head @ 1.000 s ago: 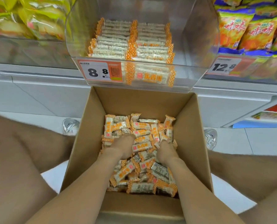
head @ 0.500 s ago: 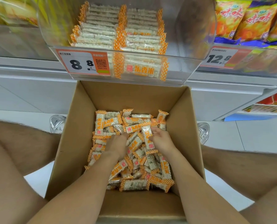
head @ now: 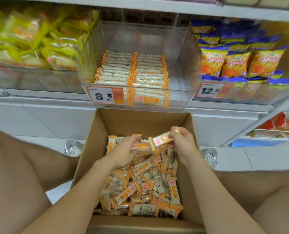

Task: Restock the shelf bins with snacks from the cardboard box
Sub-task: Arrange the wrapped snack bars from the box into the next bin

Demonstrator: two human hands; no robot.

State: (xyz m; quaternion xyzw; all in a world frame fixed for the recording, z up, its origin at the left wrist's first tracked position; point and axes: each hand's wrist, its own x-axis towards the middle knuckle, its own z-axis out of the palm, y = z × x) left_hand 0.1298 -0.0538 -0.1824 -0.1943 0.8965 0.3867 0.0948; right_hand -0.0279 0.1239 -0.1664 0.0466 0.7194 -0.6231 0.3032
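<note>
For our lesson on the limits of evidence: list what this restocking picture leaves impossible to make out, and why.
Head view:
- Left hand: its grip, blurred and hidden by its own back.
- Cardboard box floor: covered by snack bars.
- Yellow packets: print smeared by motion blur.
- Price tag: small print too tiny.
- Wire basket: cut off by right edge.

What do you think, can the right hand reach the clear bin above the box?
Probably yes. The right hand, holding a snack bar, is close below the clear bin, and nothing lies between them; the bin's opening looks free.
</note>
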